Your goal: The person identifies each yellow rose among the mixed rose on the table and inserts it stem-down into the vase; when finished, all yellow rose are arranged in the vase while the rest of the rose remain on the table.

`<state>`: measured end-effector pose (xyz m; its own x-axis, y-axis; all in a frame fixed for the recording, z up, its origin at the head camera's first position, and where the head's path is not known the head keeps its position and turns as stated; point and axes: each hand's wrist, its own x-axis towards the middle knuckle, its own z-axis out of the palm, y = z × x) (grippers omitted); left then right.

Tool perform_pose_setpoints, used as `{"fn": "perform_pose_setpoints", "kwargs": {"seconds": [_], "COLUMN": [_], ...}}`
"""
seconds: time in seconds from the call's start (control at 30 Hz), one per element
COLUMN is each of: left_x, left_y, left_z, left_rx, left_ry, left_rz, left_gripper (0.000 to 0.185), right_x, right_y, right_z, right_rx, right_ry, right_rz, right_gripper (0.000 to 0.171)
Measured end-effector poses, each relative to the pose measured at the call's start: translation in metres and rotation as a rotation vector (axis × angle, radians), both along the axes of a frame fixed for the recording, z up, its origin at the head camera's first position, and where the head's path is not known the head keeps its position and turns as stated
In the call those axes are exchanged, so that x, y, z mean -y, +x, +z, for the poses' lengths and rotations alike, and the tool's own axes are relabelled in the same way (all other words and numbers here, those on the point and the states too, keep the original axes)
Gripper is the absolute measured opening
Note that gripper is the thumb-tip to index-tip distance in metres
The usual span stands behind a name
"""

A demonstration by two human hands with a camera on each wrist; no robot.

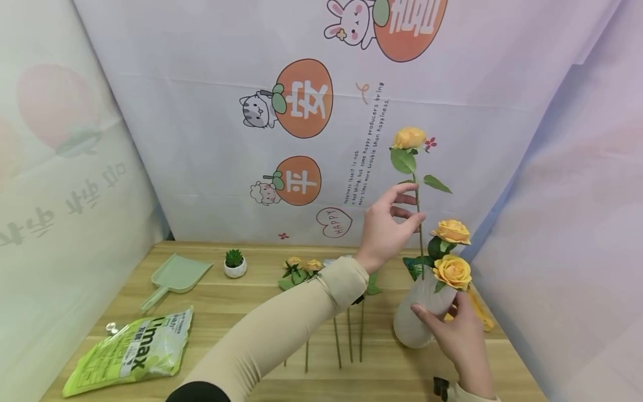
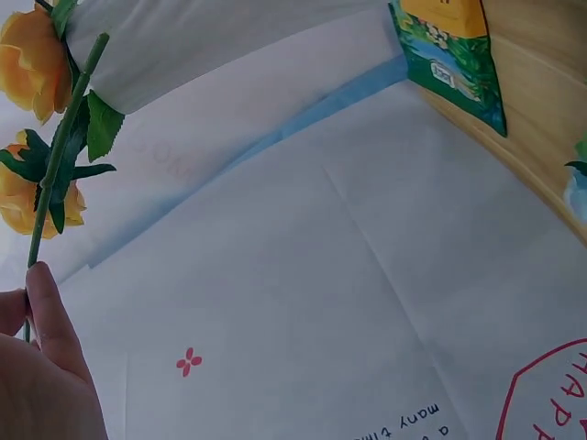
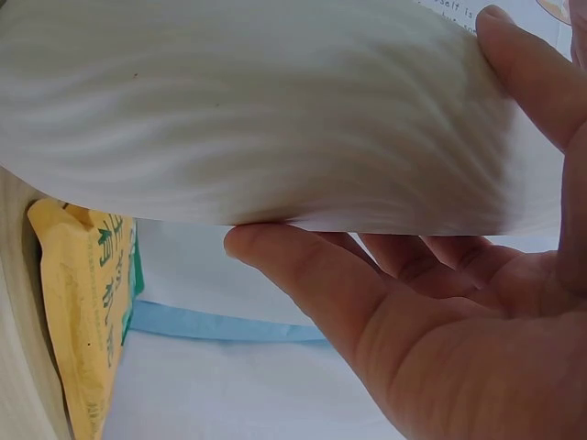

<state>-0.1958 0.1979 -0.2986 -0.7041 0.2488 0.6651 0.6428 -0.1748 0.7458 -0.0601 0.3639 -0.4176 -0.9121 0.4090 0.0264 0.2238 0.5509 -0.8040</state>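
Left hand (image 1: pixel 384 229) pinching rose (image 1: pixel 408 138) stem above white vase (image 1: pixel 419 312) on tabletop (image 1: pixel 226 312), right hand (image 1: pixel 459 340) cupping vase; wrist view alone shows yellow packet (image 3: pixel 87 312) behind.

Stem's (image 1: pixel 421 245) foot hidden inside vase (image 1: pixel 412 326)

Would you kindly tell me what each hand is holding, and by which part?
Left hand pinches the tall yellow rose mid-stem; right hand grips the white ribbed vase by its body.
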Motion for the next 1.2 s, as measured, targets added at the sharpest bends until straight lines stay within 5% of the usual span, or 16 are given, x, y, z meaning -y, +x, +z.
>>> {"fn": "perform_pose_setpoints", "kwargs": {"seconds": [0.47, 0.83, 1.2], "left_x": [-0.017, -0.023, -0.023], "left_y": [-0.001, 0.002, 0.006], "left_z": [0.008, -0.011, -0.030], "left_rx": [-0.035, -0.166, -0.185], "left_ry": [0.106, -0.047, -0.107], "left_rz": [0.039, 0.085, 0.051], "left_gripper": [0.051, 0.048, 0.046], "right_x": [0.001, -0.001, -0.001], "right_y": [0.000, 0.000, 0.001], "right_z": [0.000, 0.000, 0.001], "right_rx": [0.004, 0.009, 0.014], "right_ry": [-0.001, 0.004, 0.021], "right_rz": [0.007, 0.009, 0.010], "right_gripper": [0.114, 0.114, 0.116]}}
